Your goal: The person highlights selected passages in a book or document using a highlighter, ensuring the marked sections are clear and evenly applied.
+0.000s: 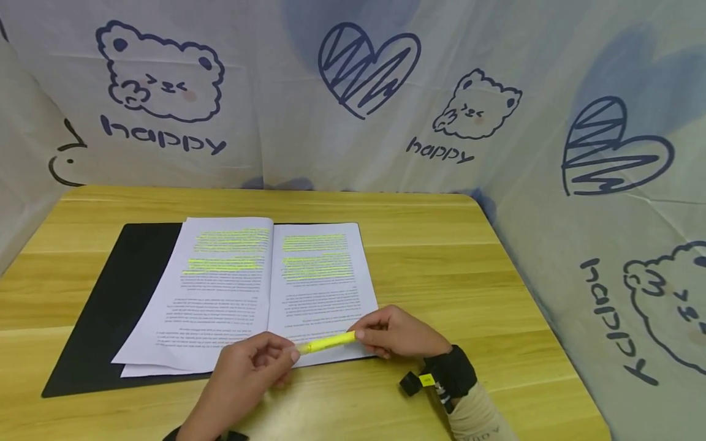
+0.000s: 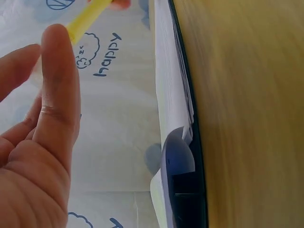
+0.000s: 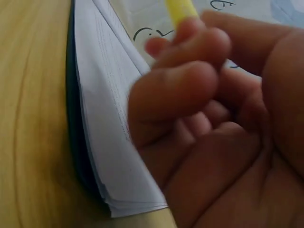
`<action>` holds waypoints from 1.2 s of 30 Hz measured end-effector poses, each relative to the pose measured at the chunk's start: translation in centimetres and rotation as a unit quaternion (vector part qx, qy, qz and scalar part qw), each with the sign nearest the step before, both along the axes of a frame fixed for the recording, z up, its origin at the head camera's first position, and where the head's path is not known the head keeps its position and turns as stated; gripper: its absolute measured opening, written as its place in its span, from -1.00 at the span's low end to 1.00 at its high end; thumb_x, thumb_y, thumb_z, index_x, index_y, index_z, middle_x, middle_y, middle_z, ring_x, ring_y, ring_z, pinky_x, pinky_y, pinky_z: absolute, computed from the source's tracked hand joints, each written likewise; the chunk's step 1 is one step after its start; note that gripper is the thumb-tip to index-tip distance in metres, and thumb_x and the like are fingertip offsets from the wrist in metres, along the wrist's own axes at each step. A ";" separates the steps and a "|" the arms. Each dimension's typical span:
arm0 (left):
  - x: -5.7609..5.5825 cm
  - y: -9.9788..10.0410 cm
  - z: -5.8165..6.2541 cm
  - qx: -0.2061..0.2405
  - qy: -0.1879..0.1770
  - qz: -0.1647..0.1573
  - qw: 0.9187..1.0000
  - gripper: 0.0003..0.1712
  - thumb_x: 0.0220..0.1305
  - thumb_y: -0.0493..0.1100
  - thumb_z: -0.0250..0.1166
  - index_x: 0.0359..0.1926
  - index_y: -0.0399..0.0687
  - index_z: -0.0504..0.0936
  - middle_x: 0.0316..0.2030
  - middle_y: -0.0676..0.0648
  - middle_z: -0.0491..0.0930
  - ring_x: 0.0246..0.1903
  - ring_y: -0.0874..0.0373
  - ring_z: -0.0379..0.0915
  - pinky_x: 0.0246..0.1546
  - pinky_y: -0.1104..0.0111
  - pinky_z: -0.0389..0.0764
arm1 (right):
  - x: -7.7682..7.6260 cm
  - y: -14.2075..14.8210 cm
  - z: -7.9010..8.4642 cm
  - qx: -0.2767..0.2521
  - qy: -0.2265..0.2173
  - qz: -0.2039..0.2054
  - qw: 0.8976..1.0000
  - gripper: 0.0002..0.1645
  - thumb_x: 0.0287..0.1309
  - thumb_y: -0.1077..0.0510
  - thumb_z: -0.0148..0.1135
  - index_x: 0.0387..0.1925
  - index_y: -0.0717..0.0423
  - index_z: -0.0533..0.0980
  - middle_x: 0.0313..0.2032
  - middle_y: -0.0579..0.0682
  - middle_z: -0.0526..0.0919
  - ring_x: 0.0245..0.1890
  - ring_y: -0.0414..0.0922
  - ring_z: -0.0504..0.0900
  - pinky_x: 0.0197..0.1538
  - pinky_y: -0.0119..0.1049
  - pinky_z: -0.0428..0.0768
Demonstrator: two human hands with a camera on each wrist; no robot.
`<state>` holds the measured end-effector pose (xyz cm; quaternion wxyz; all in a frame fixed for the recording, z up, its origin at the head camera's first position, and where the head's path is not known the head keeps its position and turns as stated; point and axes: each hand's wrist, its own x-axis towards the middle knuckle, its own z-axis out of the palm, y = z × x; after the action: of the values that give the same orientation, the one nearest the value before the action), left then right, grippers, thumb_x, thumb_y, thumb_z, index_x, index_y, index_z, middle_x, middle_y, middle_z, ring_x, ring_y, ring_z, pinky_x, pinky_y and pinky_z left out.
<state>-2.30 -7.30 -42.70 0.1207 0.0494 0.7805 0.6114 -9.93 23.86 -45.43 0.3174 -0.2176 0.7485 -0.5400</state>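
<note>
A yellow highlighter (image 1: 329, 342) is held level between both hands above the lower edge of the printed pages. My left hand (image 1: 245, 375) pinches its left end between thumb and fingers. At the other end, my right hand (image 1: 398, 332) pinches it with thumb and forefinger, the remaining fingers curled under. Below lies an open stack of printed pages (image 1: 309, 306), with yellow marking over the upper lines on both sides. In the left wrist view, the highlighter (image 2: 90, 19) runs up from the thumb tip. Only a short piece of the highlighter (image 3: 181, 9) shows in the right wrist view.
Under the pages is a black folder (image 1: 105, 324), showing mostly on the left. It lies on a wooden table (image 1: 441, 263). A white cloth with printed bears and hearts (image 1: 292, 141) hangs behind and at the sides. A black band (image 1: 455, 370) circles the right wrist.
</note>
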 end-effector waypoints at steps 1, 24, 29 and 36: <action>0.0 -0.1 -0.1 -0.003 -0.001 -0.006 1.000 -0.74 0.33 -0.04 0.46 -0.19 -0.16 0.73 -0.46 -0.09 0.71 -0.52 0.11 0.65 -0.42 0.30 0.71 | 0.0 0.0 0.1 0.001 -0.007 0.014 1.000 -0.67 0.52 0.01 0.19 -0.02 0.13 0.72 -0.54 -0.03 0.54 -0.65 -0.19 0.39 -0.51 -0.38 0.44; -0.2 -0.7 -0.5 0.028 -0.040 -0.086 0.995 -0.66 0.42 -0.03 0.37 -0.17 -0.28 0.68 -0.57 -0.09 0.63 -0.58 0.07 0.61 -0.45 0.31 0.64 | 1.6 -2.3 0.7 0.082 0.065 -0.057 0.993 -0.27 0.64 -0.25 -0.22 -0.55 0.11 0.47 -0.69 -0.19 0.22 -0.72 -0.24 0.17 -0.54 -0.43 0.19; -0.4 -1.0 -0.3 0.084 -0.088 -0.072 0.990 -0.59 0.40 -0.03 0.38 -0.19 -0.40 0.61 -0.49 -0.22 0.65 -0.56 0.02 0.63 -0.37 0.29 0.69 | 1.9 -3.7 0.4 0.081 0.149 -0.080 0.982 -0.26 0.68 -0.06 -0.26 -0.69 0.12 0.39 -0.71 -0.24 0.17 -0.73 -0.31 0.12 -0.57 -0.45 0.13; -0.5 -2.0 -0.8 0.153 -0.089 -0.122 0.977 -0.61 0.47 -0.16 0.29 -0.18 -0.55 0.54 -0.42 -0.23 0.64 -0.52 0.09 0.61 -0.28 0.31 0.70 | 2.4 -4.5 0.2 0.058 0.201 -0.084 0.974 -0.30 0.66 0.08 -0.23 -0.75 0.05 0.28 -0.70 -0.28 0.19 -0.73 -0.41 0.09 -0.62 -0.49 0.08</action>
<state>-2.75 -9.33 -43.45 0.2544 0.1078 0.6522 0.7059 -7.55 19.35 -45.23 0.1258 -0.2391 0.8429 -0.4653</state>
